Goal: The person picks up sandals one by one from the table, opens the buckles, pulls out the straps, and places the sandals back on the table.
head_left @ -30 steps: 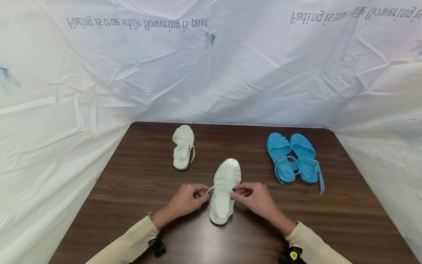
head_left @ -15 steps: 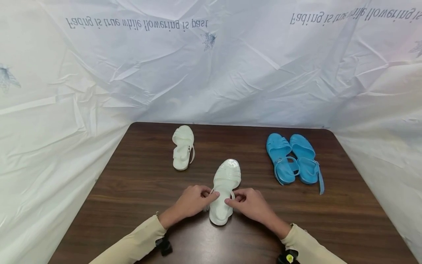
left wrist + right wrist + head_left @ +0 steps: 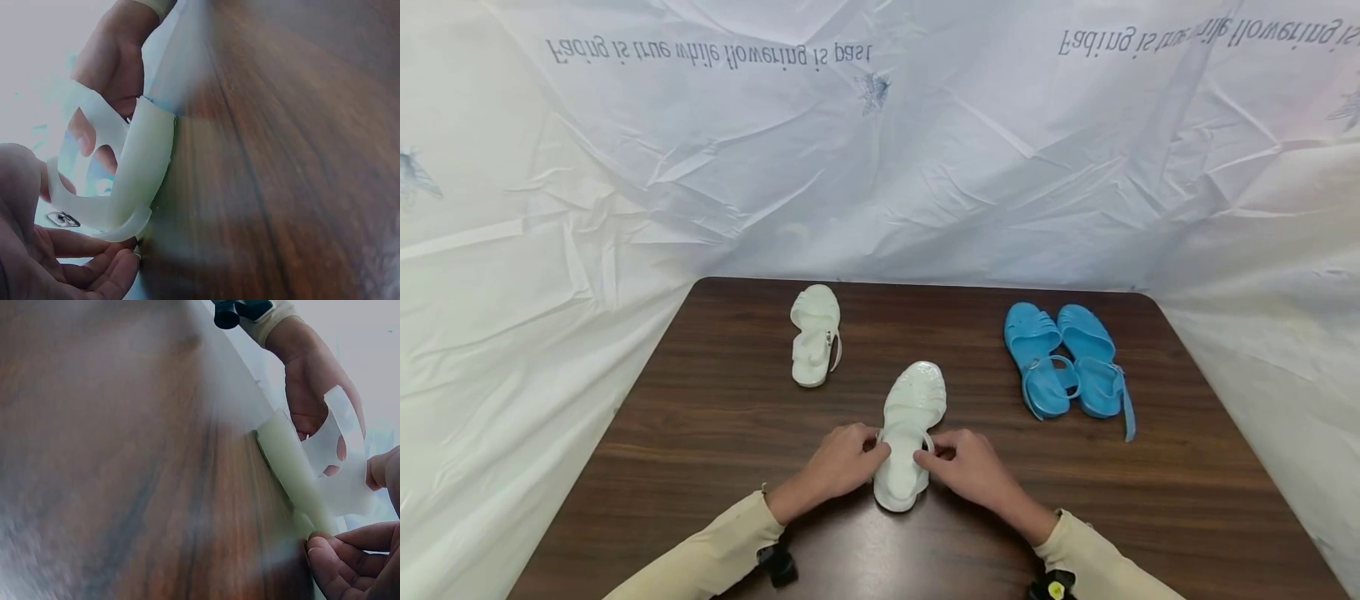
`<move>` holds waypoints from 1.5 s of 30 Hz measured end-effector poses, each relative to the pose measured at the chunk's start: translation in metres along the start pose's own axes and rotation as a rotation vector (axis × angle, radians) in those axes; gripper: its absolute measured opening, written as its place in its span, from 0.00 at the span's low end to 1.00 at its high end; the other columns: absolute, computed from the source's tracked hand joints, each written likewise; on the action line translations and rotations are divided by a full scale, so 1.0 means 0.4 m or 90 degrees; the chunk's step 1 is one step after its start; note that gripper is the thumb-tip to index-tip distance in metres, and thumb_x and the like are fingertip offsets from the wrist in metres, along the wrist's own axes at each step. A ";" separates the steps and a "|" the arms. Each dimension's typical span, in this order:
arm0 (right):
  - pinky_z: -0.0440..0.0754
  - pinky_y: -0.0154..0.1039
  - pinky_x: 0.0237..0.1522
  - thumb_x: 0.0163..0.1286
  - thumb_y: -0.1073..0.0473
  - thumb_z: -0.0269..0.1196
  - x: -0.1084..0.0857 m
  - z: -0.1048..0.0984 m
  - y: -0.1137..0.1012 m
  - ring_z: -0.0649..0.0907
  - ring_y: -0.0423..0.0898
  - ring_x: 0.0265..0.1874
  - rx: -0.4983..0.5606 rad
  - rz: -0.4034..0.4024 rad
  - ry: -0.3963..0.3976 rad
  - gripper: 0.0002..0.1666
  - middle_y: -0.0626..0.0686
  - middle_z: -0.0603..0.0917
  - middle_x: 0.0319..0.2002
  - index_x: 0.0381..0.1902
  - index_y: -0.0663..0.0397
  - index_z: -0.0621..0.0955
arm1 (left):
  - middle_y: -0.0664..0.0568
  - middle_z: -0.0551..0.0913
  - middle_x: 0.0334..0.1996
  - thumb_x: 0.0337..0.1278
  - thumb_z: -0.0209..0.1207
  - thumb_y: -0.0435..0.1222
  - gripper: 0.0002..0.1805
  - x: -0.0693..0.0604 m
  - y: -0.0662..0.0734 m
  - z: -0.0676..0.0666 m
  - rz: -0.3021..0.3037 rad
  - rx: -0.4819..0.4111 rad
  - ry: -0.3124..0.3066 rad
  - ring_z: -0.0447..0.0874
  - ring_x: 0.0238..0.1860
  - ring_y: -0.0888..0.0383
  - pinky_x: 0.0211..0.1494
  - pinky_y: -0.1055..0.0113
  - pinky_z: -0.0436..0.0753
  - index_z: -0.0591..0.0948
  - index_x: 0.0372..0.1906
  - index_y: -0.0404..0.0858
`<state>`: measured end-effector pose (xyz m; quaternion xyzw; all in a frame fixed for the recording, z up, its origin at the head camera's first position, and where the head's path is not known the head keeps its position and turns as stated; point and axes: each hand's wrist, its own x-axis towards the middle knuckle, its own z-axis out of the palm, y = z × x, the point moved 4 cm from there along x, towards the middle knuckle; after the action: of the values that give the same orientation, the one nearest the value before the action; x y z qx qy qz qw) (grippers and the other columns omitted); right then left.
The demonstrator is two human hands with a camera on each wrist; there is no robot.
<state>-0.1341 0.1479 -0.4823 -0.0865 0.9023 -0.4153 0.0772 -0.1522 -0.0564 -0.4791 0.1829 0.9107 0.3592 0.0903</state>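
A white jelly sandal [image 3: 916,400] lies on the table, toe pointing away, between my two hands. My left hand [image 3: 842,460] grips its left side at the strap, the thumb over the sandal's inner edge. In the left wrist view, a metal buckle [image 3: 62,219] shows on the strap beside that hand, with curled fingers below it. My right hand [image 3: 970,468] holds the right side of the ankle strap, its thumb reaching inside. The right wrist view shows its fingertips [image 3: 322,547] low by the sole. The hands hide parts of the strap.
Another white sandal [image 3: 811,367] lies at the back left. Two blue sandals [image 3: 1048,392] lie side by side at the back right, one strap trailing loose. A dark wooden table [image 3: 700,400] bears them all, with white sheeting [image 3: 880,167] hanging behind.
Both hands have moved inward from pulling the thin strap outward to holding the sandal's sides with the thumbs over its edges. The sandal itself stays nearly in place.
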 end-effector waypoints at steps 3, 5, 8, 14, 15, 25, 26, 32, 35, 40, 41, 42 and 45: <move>0.75 0.32 0.25 0.68 0.51 0.69 -0.003 0.000 -0.001 0.77 0.35 0.22 0.005 0.004 0.011 0.06 0.39 0.84 0.23 0.35 0.43 0.90 | 0.62 0.68 0.13 0.68 0.52 0.40 0.19 0.000 0.003 -0.002 -0.011 -0.012 0.008 0.64 0.15 0.64 0.22 0.69 0.67 0.73 0.17 0.49; 0.72 0.31 0.23 0.68 0.55 0.67 -0.003 -0.002 -0.004 0.74 0.35 0.19 0.008 0.012 0.019 0.06 0.39 0.81 0.19 0.33 0.43 0.90 | 0.62 0.67 0.12 0.69 0.52 0.41 0.21 0.000 0.006 -0.004 -0.016 -0.016 0.019 0.63 0.14 0.64 0.21 0.69 0.66 0.70 0.16 0.49; 0.70 0.32 0.20 0.67 0.58 0.65 -0.002 -0.004 -0.008 0.73 0.36 0.15 0.020 0.027 0.030 0.07 0.41 0.77 0.15 0.31 0.43 0.89 | 0.62 0.66 0.11 0.71 0.52 0.42 0.23 0.003 0.010 -0.008 -0.018 -0.027 0.041 0.63 0.14 0.63 0.21 0.68 0.66 0.68 0.15 0.48; 0.74 0.34 0.19 0.67 0.59 0.65 0.002 -0.011 -0.025 0.77 0.40 0.15 0.057 0.039 0.043 0.08 0.45 0.80 0.16 0.38 0.46 0.90 | 0.63 0.71 0.10 0.72 0.53 0.43 0.21 0.004 0.013 -0.021 -0.020 -0.058 0.052 0.69 0.13 0.64 0.21 0.68 0.70 0.76 0.18 0.49; 0.74 0.34 0.19 0.67 0.59 0.65 0.004 -0.013 -0.028 0.78 0.40 0.15 0.061 0.039 0.045 0.08 0.45 0.81 0.16 0.38 0.47 0.90 | 0.63 0.71 0.09 0.72 0.53 0.43 0.20 0.005 0.014 -0.025 -0.020 -0.061 0.054 0.69 0.13 0.64 0.21 0.68 0.70 0.76 0.18 0.49; 0.76 0.35 0.22 0.68 0.58 0.65 0.037 -0.030 -0.057 0.77 0.39 0.15 0.052 -0.008 0.078 0.09 0.43 0.83 0.19 0.42 0.44 0.91 | 0.66 0.60 0.09 0.64 0.56 0.38 0.24 0.029 0.027 -0.084 0.021 -0.028 0.084 0.59 0.14 0.69 0.20 0.72 0.62 0.65 0.12 0.49; 0.76 0.35 0.22 0.68 0.57 0.66 0.040 -0.032 -0.061 0.77 0.39 0.15 0.051 -0.009 0.081 0.09 0.43 0.83 0.19 0.43 0.44 0.91 | 0.66 0.61 0.09 0.64 0.56 0.38 0.23 0.033 0.028 -0.090 0.023 -0.025 0.086 0.60 0.13 0.69 0.20 0.71 0.63 0.66 0.12 0.48; 0.75 0.36 0.23 0.69 0.55 0.66 0.062 -0.045 -0.089 0.75 0.40 0.15 0.060 -0.013 0.091 0.15 0.45 0.82 0.19 0.51 0.51 0.89 | 0.63 0.64 0.08 0.69 0.54 0.36 0.20 0.051 0.036 -0.131 0.050 -0.034 0.096 0.60 0.11 0.65 0.18 0.71 0.63 0.79 0.17 0.42; 0.74 0.36 0.24 0.70 0.54 0.66 0.079 -0.055 -0.104 0.75 0.41 0.17 0.060 -0.031 0.099 0.17 0.47 0.84 0.21 0.53 0.54 0.89 | 0.61 0.62 0.09 0.72 0.53 0.37 0.22 0.065 0.037 -0.155 0.072 -0.038 0.103 0.58 0.11 0.65 0.20 0.70 0.62 0.75 0.16 0.46; 0.76 0.38 0.26 0.71 0.52 0.66 0.112 -0.071 -0.133 0.77 0.42 0.20 0.060 -0.064 0.111 0.20 0.48 0.88 0.29 0.56 0.55 0.87 | 0.61 0.64 0.12 0.75 0.51 0.38 0.21 0.086 0.029 -0.191 0.073 -0.028 0.114 0.61 0.15 0.64 0.24 0.69 0.65 0.77 0.19 0.46; 0.76 0.38 0.26 0.72 0.51 0.66 0.119 -0.074 -0.138 0.77 0.42 0.21 0.060 -0.069 0.111 0.20 0.48 0.88 0.30 0.56 0.55 0.87 | 0.60 0.65 0.12 0.75 0.51 0.38 0.20 0.089 0.028 -0.198 0.072 -0.028 0.117 0.62 0.16 0.64 0.24 0.68 0.66 0.79 0.22 0.46; 0.76 0.39 0.27 0.72 0.50 0.65 0.128 -0.075 -0.144 0.77 0.42 0.21 0.058 -0.074 0.112 0.21 0.47 0.88 0.30 0.57 0.54 0.87 | 0.60 0.67 0.13 0.75 0.51 0.38 0.20 0.092 0.026 -0.206 0.071 -0.024 0.120 0.64 0.17 0.64 0.26 0.68 0.67 0.80 0.22 0.45; 0.76 0.41 0.29 0.73 0.46 0.64 0.154 -0.078 -0.159 0.78 0.43 0.22 0.059 -0.085 0.108 0.22 0.48 0.88 0.29 0.57 0.51 0.87 | 0.59 0.68 0.14 0.76 0.51 0.38 0.18 0.100 0.021 -0.231 0.064 -0.027 0.134 0.66 0.18 0.62 0.27 0.66 0.69 0.84 0.27 0.44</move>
<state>-0.1950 0.1166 -0.4178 -0.1072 0.8778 -0.4664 -0.0229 -0.2139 -0.0922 -0.4074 0.1878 0.8971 0.3994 -0.0202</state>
